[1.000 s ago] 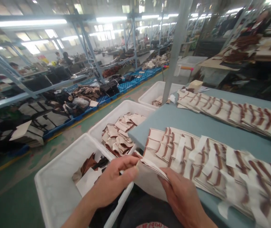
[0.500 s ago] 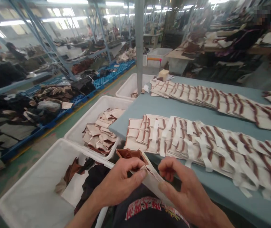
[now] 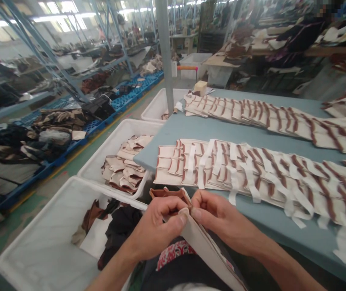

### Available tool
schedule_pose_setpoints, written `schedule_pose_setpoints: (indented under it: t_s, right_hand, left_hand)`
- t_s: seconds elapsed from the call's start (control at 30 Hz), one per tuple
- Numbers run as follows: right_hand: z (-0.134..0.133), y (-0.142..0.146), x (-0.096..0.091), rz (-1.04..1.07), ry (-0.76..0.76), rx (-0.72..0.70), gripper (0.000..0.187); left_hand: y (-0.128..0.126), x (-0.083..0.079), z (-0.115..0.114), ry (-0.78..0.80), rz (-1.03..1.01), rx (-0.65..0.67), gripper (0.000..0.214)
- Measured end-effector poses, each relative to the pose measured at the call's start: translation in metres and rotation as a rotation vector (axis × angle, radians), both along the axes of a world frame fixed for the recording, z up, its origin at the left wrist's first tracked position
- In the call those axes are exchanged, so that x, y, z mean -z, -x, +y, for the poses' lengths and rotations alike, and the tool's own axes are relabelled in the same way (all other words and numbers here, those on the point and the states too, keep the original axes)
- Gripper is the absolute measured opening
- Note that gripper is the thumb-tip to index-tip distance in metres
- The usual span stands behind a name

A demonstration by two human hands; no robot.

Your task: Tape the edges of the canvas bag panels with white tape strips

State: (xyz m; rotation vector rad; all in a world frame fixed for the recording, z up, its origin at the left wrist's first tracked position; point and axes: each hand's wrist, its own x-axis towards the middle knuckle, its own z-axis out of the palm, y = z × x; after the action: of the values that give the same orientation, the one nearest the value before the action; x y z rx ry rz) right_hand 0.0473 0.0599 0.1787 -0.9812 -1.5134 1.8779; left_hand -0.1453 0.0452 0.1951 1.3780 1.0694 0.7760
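A cream cloth piece with brown lining (image 3: pixel 201 246) slants through the lower centre of the frame, its far end running out at the bottom edge. The left hand (image 3: pixel 162 224) pinches its upper edge between thumb and forefinger; the right hand (image 3: pixel 218 212) pinches just beside, the exact contact hidden by the fingers. At mid-right, overlapping cream-and-brown pieces (image 3: pixel 166 163) cross the blue-green table (image 3: pixel 173 135), cut off by the frame.

Looks like a textile factory workshop. Shown by fabric pieces (image 3: pixel 218 178) overlapping along the near edge of the worktop (image 3: pixel 173 135), white bins (image 3: pixel 39 242) by its left corner, blue pallets (image 3: pixel 120 106) and strip lights (image 3: pixel 76 17) beyond.
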Motion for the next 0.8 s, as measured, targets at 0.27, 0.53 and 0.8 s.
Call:
schedule_pose_setpoints:
  t_s: [0.27, 0.53, 0.8]
  right_hand:
    - [-0.02, 0.01, 0.005, -0.371, -0.235, 0.087, 0.014]
    - [-0.029, 0.019, 0.044, -0.468, -0.228, 0.215, 0.022]
    - [-0.032, 0.032, 0.074, -0.281, -0.062, 0.271, 0.035]
  left_hand:
    - [-0.001, 0.017, -0.01, 0.192, 0.015, -0.033, 0.031]
    - [-0.004, 0.042, -0.02, -0.142, 0.366, -0.204, 0.032]
    - [-0.028, 0.094, -0.025, 0.226, -0.097, -0.638, 0.036]
